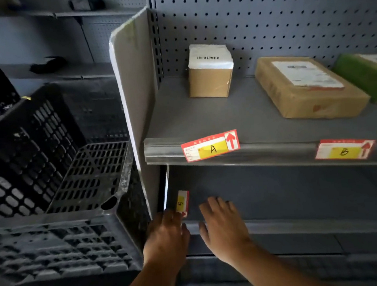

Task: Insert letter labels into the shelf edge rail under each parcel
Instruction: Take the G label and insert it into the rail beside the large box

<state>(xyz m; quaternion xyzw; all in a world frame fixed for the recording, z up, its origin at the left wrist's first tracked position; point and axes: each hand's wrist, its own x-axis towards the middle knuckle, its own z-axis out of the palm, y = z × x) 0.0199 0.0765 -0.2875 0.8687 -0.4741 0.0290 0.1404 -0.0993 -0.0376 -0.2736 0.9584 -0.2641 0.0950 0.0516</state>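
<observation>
Two hands work at the lower shelf rail [283, 224], low in the scene. Far left stands a dark plastic crate [55, 178] with slotted walls, beside the grey side panel [137, 97] of the shelving. Just right of that panel, the left hand [166, 237] reaches up to the left end of the lower rail; its fingertips pinch the bottom edge of a red-and-yellow label [182, 202], which stands on end, its long side vertical, above the fingers and not seated in the rail. The letter on it is too blurred to read. Just beside it, the right hand [223, 227] lies flat over the rail with fingers straight and spread, holding nothing, clear of the label.

On the upper rail [287, 150], label A [210, 145] sits slightly tilted under the small box [209, 71] with a white barcode sticker. Farther right, label B [344, 149] sits under the flat brown parcel [309, 87]. At the right edge lies a green-wrapped parcel [369, 74], touching the brown one.
</observation>
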